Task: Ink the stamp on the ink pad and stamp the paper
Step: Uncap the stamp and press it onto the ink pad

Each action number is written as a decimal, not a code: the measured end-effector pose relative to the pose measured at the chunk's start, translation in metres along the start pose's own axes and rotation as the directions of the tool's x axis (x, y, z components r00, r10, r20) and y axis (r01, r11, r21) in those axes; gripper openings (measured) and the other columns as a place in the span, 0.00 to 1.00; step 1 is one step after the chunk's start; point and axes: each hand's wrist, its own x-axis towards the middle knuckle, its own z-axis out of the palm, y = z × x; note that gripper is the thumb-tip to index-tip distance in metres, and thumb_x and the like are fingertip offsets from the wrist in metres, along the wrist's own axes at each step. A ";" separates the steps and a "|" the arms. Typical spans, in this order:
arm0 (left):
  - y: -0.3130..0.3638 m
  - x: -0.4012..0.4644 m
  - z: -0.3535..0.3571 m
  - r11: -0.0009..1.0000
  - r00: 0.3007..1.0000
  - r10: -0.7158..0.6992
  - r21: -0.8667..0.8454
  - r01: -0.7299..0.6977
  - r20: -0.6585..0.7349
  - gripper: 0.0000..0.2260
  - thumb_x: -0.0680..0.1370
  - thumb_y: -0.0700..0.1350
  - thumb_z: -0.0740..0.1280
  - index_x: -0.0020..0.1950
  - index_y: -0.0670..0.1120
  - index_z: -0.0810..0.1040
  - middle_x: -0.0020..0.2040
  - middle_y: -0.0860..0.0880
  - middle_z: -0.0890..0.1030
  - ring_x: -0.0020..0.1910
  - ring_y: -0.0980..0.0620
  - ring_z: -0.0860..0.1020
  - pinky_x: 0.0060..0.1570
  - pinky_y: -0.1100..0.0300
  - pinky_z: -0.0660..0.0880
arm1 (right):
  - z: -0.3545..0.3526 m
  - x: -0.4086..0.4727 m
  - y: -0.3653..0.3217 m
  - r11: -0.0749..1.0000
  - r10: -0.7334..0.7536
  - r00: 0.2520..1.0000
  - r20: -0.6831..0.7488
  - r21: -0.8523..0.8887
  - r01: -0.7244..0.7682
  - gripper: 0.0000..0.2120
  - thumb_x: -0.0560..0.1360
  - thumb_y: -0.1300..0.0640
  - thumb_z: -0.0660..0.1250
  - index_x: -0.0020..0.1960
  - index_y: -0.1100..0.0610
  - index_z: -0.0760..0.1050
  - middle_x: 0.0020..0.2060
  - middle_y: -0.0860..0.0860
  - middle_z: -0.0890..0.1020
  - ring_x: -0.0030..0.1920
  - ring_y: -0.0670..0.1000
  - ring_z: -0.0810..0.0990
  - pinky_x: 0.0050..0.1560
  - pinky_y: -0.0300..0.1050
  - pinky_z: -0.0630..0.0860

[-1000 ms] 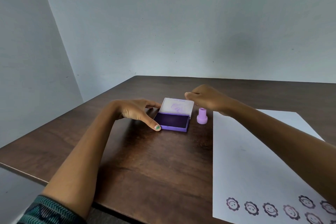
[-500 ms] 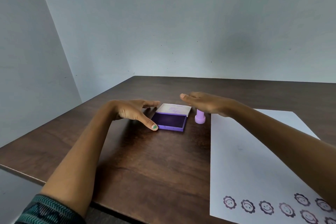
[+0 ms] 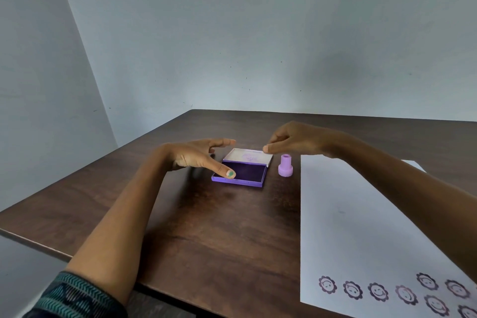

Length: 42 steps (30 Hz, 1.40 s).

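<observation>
Dark wood table (image 3: 206, 227) against plain pale walls. Landmark for all positions: the ink pad (image 3: 241, 171), purple case, near the table's middle.

Ink pad: lid (image 3: 247, 155) swung back behind the tray and lying low, dark inked surface fully exposed. Stamp (image 3: 285, 166), lilac, stands upright just right of the pad, apart from it, nobody touching it. Paper (image 3: 361, 227) lies right of the pad and toward the viewer; a cluster of flower-face prints (image 3: 376, 291) sits at its near edge, the rest blank.

Left hand (image 3: 198, 156): open, fingers spread, holding nothing. Thumb tip lies over the pad's left front corner; cannot tell whether it presses the case or only hovers. Right hand (image 3: 296, 141): loosely curled, empty, above the lid's right back corner, behind the stamp.

Judgement: pad is ready; step in hand is taking up the stamp.

Notes for doing it well:
- Right hand comes down on the stamp's narrow neck, pinching it from the sides, wide base down.
- Left hand should pin the case so it does not slide or lift with the stamp.
- Press flat and straight onto the ink, no rocking; a tilted press likely inks one edge only.
- Lift vertically, carry to a blank area of the paper.
</observation>
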 end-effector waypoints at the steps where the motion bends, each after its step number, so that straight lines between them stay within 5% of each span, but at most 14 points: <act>1: 0.001 0.001 0.001 1.000 1.000 0.008 0.000 -0.008 -0.012 0.43 0.63 0.57 0.77 0.74 0.61 0.60 0.76 0.56 0.59 0.75 0.51 0.56 0.65 0.59 0.59 | 0.000 -0.002 0.000 0.999 0.006 1.000 0.030 -0.032 -0.005 0.15 0.72 0.52 0.69 0.50 0.64 0.80 0.43 0.55 0.80 0.43 0.50 0.74 0.44 0.45 0.69; 4: 0.004 0.004 0.006 0.998 0.995 0.057 0.002 -0.057 -0.083 0.41 0.62 0.59 0.75 0.72 0.63 0.62 0.75 0.56 0.61 0.75 0.52 0.56 0.65 0.58 0.57 | 0.002 -0.008 0.003 0.991 0.044 0.998 0.046 -0.125 -0.038 0.13 0.70 0.54 0.72 0.50 0.61 0.80 0.47 0.56 0.83 0.44 0.51 0.77 0.45 0.45 0.74; 9: 0.012 0.013 0.016 0.991 0.971 0.134 0.018 -0.134 -0.199 0.33 0.64 0.58 0.74 0.68 0.60 0.69 0.72 0.55 0.67 0.71 0.52 0.62 0.62 0.58 0.61 | 0.012 -0.013 0.012 0.989 0.030 0.999 -0.044 -0.141 -0.036 0.05 0.68 0.60 0.73 0.42 0.59 0.79 0.38 0.56 0.81 0.33 0.50 0.76 0.28 0.37 0.72; 14: 0.026 0.016 0.028 0.975 0.919 0.221 0.044 -0.218 -0.327 0.22 0.69 0.54 0.74 0.62 0.58 0.75 0.60 0.60 0.73 0.64 0.55 0.70 0.50 0.65 0.66 | 0.002 -0.010 0.031 0.959 0.030 0.979 -0.200 0.282 0.028 0.10 0.67 0.63 0.74 0.49 0.62 0.82 0.42 0.59 0.84 0.37 0.49 0.80 0.32 0.34 0.78; 17: 0.037 0.016 0.038 0.954 0.869 0.298 0.087 -0.288 -0.394 0.21 0.70 0.52 0.74 0.61 0.55 0.77 0.56 0.60 0.76 0.58 0.57 0.75 0.46 0.69 0.68 | 0.000 -0.007 0.043 0.780 0.055 0.994 -0.093 0.626 0.016 0.11 0.69 0.66 0.71 0.51 0.61 0.81 0.43 0.55 0.86 0.40 0.47 0.85 0.38 0.36 0.81; 21: 0.049 0.016 0.051 0.926 0.816 0.367 0.098 -0.363 -0.446 0.19 0.69 0.51 0.75 0.58 0.52 0.79 0.53 0.57 0.81 0.51 0.58 0.78 0.49 0.64 0.73 | 0.000 -0.004 0.055 0.535 0.027 1.000 -0.004 0.845 -0.011 0.11 0.71 0.70 0.66 0.51 0.61 0.80 0.43 0.55 0.87 0.44 0.51 0.86 0.50 0.44 0.81; 32: 0.060 0.013 0.061 0.906 0.678 0.394 0.140 -0.399 -0.621 0.11 0.67 0.53 0.76 0.47 0.57 0.81 0.43 0.61 0.84 0.41 0.59 0.81 0.46 0.53 0.79 | 0.000 -0.007 0.051 0.423 -0.062 0.998 -0.007 0.906 0.032 0.11 0.67 0.66 0.69 0.49 0.62 0.81 0.42 0.54 0.87 0.44 0.51 0.86 0.41 0.39 0.82; 42: 0.065 0.012 0.066 0.910 0.684 0.384 0.126 -0.396 -0.621 0.08 0.69 0.52 0.74 0.47 0.57 0.81 0.40 0.62 0.83 0.43 0.65 0.80 0.53 0.56 0.76 | -0.002 -0.008 0.053 0.464 -0.028 0.996 -0.087 0.882 0.090 0.10 0.70 0.72 0.65 0.47 0.63 0.80 0.38 0.53 0.87 0.40 0.50 0.86 0.37 0.36 0.81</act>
